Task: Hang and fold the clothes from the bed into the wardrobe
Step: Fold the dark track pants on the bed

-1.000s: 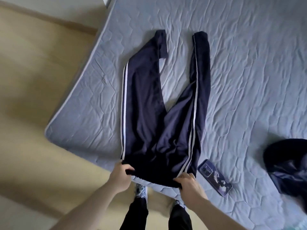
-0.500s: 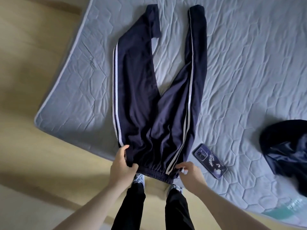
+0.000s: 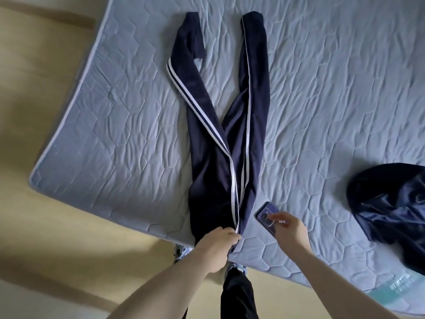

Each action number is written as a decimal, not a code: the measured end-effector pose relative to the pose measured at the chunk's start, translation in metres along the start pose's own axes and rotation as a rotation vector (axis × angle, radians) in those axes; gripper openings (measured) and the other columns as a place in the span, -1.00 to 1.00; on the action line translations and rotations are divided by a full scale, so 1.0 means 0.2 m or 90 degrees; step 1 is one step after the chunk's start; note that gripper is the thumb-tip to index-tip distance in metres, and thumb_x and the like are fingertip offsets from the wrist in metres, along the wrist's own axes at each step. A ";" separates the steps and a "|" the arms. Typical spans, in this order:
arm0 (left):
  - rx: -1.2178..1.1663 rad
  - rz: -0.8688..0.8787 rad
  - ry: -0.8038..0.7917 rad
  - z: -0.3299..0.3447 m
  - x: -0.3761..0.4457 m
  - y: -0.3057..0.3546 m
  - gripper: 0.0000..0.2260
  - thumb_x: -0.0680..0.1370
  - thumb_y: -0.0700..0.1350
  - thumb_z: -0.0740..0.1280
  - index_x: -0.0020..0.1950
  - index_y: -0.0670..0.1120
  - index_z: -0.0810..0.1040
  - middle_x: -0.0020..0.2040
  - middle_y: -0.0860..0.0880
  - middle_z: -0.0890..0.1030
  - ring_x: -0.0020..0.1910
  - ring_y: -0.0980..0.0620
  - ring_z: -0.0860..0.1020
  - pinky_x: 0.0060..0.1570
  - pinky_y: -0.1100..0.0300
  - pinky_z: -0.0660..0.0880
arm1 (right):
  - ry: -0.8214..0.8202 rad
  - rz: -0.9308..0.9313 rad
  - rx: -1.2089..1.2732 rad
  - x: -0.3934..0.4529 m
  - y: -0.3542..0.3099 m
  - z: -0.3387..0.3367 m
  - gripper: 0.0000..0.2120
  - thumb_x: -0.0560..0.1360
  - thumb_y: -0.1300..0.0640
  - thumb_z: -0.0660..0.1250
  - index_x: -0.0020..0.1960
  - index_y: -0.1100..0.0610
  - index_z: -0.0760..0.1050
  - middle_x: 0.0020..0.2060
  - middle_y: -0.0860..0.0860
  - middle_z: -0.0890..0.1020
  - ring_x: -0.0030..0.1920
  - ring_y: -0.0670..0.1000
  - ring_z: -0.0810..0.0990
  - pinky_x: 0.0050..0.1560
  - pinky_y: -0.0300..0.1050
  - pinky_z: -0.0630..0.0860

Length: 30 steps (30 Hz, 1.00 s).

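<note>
Two hands at the near edge of the bed (image 3: 119,125); left hand (image 3: 217,241) curled round the waistband of the navy track trousers (image 3: 230,143), fingers closed on the cloth; right hand (image 3: 291,229) just above the phone (image 3: 264,214), fingers blurred, loosely bent, contact with the phone impossible to tell. Trousers lay lengthwise on the quilted cover, waist half doubled over, white stripes meeting near the middle, both legs pointing away; dark garment (image 3: 391,203) heaped well apart on the right.
</note>
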<state>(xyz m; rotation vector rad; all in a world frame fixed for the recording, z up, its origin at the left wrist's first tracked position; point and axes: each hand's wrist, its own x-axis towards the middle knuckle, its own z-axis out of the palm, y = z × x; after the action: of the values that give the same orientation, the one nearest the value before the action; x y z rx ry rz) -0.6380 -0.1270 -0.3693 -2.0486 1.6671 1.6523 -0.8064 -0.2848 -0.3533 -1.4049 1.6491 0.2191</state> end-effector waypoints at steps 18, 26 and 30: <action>-0.371 -0.313 0.551 -1.51 0.72 -0.68 -0.75 0.45 -0.01 0.44 0.12 0.08 0.64 0.07 0.09 0.60 -0.17 0.20 0.55 -0.22 0.32 0.40 | -0.072 -0.185 0.004 0.55 -0.70 0.43 -0.35 0.46 -0.13 0.51 0.49 -0.07 0.40 0.28 -0.14 0.55 0.21 -0.06 0.57 0.25 -0.03 0.54; -0.510 -0.266 0.615 -1.80 1.09 -0.80 -0.76 0.51 -0.21 0.38 0.05 0.09 0.70 -0.16 0.12 0.63 -0.30 0.28 0.51 -0.44 0.51 0.36 | -0.027 -0.195 0.040 0.76 -0.59 0.59 -0.94 0.58 -0.06 0.36 -0.02 -0.14 0.61 -0.23 -0.23 0.64 -0.34 -0.12 0.58 -0.31 -0.26 0.50; -0.543 -0.261 0.586 -1.89 1.17 -0.85 -0.60 0.54 -0.26 0.36 0.30 0.10 0.64 0.07 0.03 0.64 -0.07 0.13 0.54 0.01 0.32 0.50 | -0.046 -0.202 0.076 0.77 -0.52 0.56 -0.80 0.59 -0.10 0.36 -0.17 -0.06 0.55 -0.31 -0.10 0.63 -0.38 -0.06 0.51 -0.38 -0.28 0.43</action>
<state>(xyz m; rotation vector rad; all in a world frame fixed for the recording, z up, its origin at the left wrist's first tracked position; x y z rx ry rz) -0.2888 -0.4359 -0.4639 -3.6093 0.3925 1.4694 -0.6472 -0.3513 -0.4853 -1.5247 1.3365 -0.0118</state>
